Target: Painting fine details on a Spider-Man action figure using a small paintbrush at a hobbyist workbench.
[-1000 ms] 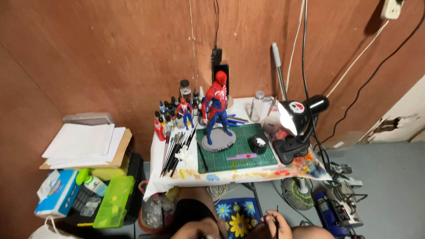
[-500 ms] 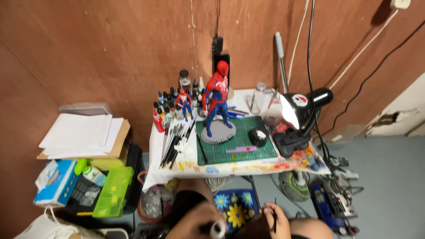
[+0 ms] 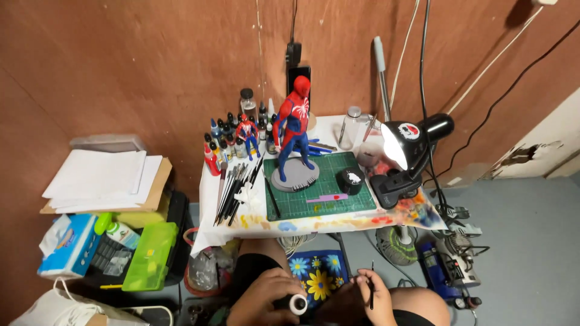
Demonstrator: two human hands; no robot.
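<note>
Left hand [image 3: 263, 296] is gripping a small white pot [image 3: 297, 303] in the lap—right hand [image 3: 376, 293] is pinching a thin brush [image 3: 371, 284] upright, below the desk's [image 3: 208, 199] front edge.

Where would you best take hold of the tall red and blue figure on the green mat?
Probably by its round grey base, coming in from the front edge of the table. The tall red and blue figure stands upright on thin legs, with paint bottles crowded behind and to its left.

Left hand [image 3: 266, 297] around a small white jar [image 3: 298, 303], right hand [image 3: 373, 296] pinching a thin brush [image 3: 371, 284], below the paint-stained table [image 3: 314, 224].
</note>
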